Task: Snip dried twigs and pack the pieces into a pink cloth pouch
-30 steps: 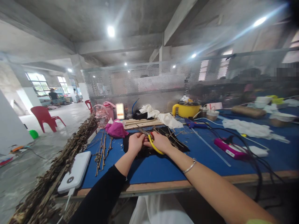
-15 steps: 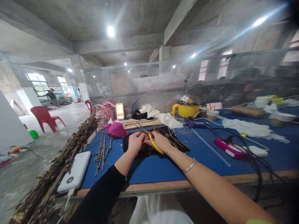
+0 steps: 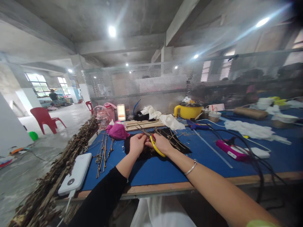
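Observation:
Yellow-handled scissors (image 3: 155,147) are gripped in my right hand (image 3: 162,143), their blades pointing forward and left. My left hand (image 3: 137,145) is closed, its fingertips pinched together close beside the blades. What it pinches is too small and covered to make out. Both hands are over a black cloth (image 3: 182,146) on the blue tabletop (image 3: 151,176). Thin dry twigs (image 3: 174,137) lie on the cloth to the right of my hands. More dry stems (image 3: 104,154) lie on the table to the left.
A white power bank (image 3: 75,173) with a cable sits at the left edge, beside a long heap of dried stalks (image 3: 54,167). Behind are a magenta cloth bundle (image 3: 117,130), wooden sticks (image 3: 132,126) and a yellow pot (image 3: 190,112). Cables and a purple power strip (image 3: 233,150) lie right.

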`<state>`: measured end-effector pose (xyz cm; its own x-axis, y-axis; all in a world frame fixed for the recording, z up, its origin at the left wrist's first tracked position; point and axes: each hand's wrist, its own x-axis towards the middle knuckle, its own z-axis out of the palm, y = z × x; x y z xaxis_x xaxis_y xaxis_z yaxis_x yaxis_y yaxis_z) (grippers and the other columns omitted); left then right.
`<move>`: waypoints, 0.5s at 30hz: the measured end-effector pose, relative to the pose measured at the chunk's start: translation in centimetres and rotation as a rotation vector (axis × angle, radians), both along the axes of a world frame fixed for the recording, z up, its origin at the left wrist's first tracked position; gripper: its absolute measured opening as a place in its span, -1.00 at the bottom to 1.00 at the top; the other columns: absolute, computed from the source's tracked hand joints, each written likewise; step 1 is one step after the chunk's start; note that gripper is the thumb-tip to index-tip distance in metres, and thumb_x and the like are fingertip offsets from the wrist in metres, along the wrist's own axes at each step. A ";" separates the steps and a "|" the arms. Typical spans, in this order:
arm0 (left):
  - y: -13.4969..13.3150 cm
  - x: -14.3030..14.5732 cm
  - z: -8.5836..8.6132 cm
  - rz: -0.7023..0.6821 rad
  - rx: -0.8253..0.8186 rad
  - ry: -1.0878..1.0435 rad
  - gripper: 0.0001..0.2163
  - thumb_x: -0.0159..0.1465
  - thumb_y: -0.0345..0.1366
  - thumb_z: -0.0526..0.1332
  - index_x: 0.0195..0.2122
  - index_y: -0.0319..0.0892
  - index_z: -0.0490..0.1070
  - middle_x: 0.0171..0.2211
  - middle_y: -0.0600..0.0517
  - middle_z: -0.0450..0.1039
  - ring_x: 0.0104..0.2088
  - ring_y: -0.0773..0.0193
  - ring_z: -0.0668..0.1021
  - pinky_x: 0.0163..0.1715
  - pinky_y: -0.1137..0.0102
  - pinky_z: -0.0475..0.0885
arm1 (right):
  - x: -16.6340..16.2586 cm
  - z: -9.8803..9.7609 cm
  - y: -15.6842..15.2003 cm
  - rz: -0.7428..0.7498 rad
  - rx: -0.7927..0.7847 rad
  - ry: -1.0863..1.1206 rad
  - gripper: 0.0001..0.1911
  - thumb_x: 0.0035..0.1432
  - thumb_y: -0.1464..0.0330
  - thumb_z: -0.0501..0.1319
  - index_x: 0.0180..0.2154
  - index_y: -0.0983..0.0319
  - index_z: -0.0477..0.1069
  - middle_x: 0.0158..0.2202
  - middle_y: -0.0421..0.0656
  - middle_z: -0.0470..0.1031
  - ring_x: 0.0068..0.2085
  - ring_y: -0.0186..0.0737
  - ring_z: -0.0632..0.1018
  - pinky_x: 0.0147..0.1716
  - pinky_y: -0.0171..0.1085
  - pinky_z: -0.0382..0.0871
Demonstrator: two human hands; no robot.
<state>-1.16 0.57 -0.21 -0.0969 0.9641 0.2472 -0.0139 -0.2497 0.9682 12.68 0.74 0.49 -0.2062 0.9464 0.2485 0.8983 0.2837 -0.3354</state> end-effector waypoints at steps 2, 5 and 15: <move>0.0 0.0 0.0 0.006 -0.005 -0.006 -0.88 0.04 -0.34 0.20 -0.45 -0.26 0.49 -0.52 -0.01 0.53 -0.50 0.31 0.52 -0.51 0.50 0.39 | 0.0 -0.1 0.1 -0.009 -0.002 -0.008 -0.40 -0.05 -0.14 0.08 -0.24 0.25 0.29 -0.28 0.01 0.50 -0.22 -0.03 0.52 -0.37 -0.29 0.22; 0.2 0.0 -0.2 -0.002 -0.025 -0.031 -0.88 0.04 -0.33 0.20 -0.46 -0.26 0.49 -0.54 0.01 0.51 -0.53 0.33 0.50 -0.54 0.50 0.38 | 0.2 -0.4 0.4 -0.002 0.005 -0.011 -0.38 -0.06 -0.16 0.05 -0.25 0.25 0.31 -0.30 0.02 0.51 -0.24 -0.04 0.52 -0.40 -0.30 0.22; 0.5 0.2 -0.3 -0.012 -0.085 -0.148 -0.88 0.06 -0.34 0.19 -0.45 -0.27 0.48 -0.54 0.01 0.49 -0.56 0.37 0.49 -0.52 0.48 0.41 | 0.2 -0.4 0.5 0.017 -0.017 0.023 -0.42 0.00 -0.13 0.03 -0.28 0.24 0.37 -0.31 -0.01 0.52 -0.24 -0.08 0.53 -0.35 -0.32 0.25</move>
<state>-0.97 1.11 -0.50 -0.1145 0.9823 0.1483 -0.1600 -0.1656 0.9731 12.93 1.22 0.14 -0.2164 0.9471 0.2370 0.8853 0.2927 -0.3614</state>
